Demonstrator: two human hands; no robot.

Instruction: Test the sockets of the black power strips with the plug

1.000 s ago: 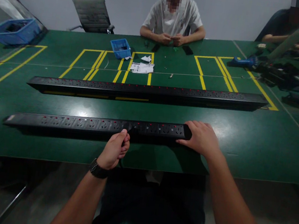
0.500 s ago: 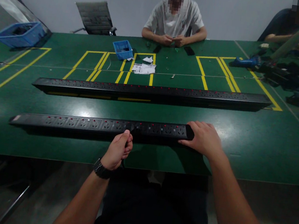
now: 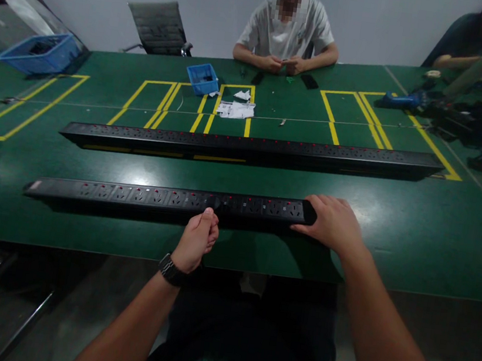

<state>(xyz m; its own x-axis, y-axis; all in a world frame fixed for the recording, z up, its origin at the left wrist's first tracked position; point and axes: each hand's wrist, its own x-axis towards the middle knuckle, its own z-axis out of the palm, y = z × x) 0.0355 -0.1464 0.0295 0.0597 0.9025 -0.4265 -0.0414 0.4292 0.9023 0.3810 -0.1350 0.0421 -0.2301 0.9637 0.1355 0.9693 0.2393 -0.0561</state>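
A long black power strip with a row of sockets and small red lights lies across the table in front of me. My right hand is wrapped round its right end, thumb on the near side. At the strip's near edge, right of its middle, my left hand is closed in a pinch. A dark plug-like piece sits over a socket just above the left thumb; the fingers hide most of what they grip. Farther back, a second long black power strip lies roughly parallel.
On the green table are yellow tape outlines, a small blue bin, white paper scraps and a larger blue bin. A person in a white shirt sits opposite. Another person's arm rests at far right, near a blue-handled tool.
The whole view has shifted slightly, so things appear a little farther right. Both hands keep almost the same places on the near power strip.
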